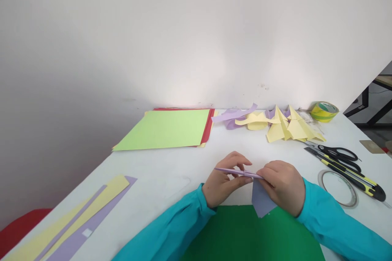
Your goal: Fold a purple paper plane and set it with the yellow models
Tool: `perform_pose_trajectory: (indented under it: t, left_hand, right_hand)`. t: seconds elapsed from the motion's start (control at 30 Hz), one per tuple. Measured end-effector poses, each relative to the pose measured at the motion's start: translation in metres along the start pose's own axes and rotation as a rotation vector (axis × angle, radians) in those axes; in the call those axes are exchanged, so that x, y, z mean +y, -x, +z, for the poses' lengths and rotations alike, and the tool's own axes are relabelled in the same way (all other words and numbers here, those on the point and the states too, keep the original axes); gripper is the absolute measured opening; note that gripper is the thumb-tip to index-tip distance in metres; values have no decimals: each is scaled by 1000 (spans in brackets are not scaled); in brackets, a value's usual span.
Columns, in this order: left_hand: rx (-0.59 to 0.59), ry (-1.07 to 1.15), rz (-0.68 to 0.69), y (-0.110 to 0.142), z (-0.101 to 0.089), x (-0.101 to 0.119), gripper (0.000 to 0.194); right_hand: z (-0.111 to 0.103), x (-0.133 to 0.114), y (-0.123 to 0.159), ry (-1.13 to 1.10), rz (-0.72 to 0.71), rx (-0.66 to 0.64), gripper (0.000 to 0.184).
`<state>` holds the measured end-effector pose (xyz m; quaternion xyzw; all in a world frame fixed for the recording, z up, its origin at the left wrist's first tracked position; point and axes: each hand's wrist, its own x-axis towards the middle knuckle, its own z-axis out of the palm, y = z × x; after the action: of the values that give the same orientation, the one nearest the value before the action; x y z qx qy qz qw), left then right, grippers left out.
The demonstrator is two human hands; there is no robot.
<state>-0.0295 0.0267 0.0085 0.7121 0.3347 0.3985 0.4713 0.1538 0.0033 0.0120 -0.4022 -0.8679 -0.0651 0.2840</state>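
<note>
Between both hands is a folded piece of purple paper (262,197), raised over the table. Part of it is a thin edge seen side-on, and a flap hangs down below. My left hand (227,179) grips the left part, with the thumb beneath and the fingers above and behind. My right hand (283,185) pinches the right end, its fingers closed over the fold. Below the hands lies a dark green sheet (245,236) at the table's front.
Green and red sheets (165,128) are stacked at the back. Folded yellow paper pieces (294,126), curled strips (257,120) and a tape roll (324,111) stand by the wall. Scissors (339,155), a cutter (352,175) and thin tape (338,187) lie right. Paper strips (88,212) lie left.
</note>
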Motion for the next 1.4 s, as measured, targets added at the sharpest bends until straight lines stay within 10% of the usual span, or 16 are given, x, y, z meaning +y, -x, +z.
perform_pose_trajectory:
  t: [0.97, 1.4]
  left_hand:
    - [176, 228, 57, 1, -3, 8, 12]
    - [164, 553, -213, -5, -11, 13, 19]
  right_hand:
    - [-6, -6, -4, 328, -99, 216, 21]
    - [-22, -2, -17, -1054, 587, -379, 47]
